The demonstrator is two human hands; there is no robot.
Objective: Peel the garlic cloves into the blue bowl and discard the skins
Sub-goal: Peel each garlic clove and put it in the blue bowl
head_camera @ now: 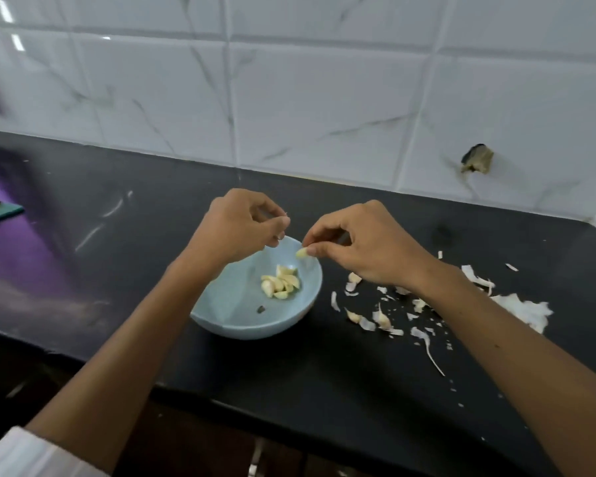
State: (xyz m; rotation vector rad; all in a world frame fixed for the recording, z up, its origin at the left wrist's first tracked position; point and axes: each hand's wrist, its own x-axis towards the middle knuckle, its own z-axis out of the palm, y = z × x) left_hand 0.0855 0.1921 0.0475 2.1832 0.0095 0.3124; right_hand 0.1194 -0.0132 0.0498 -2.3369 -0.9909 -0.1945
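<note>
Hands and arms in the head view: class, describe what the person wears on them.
The left hand and right hand are bare: no gloves, rings or watch. A white sleeve shows on the left arm; the right arm shows none.

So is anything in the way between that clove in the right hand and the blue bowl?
Nothing visible. The right hand pinches the clove just above the far rim of the blue bowl, with only air beneath it. The peeled cloves lie lower inside, and the left hand is off to one side.
</note>
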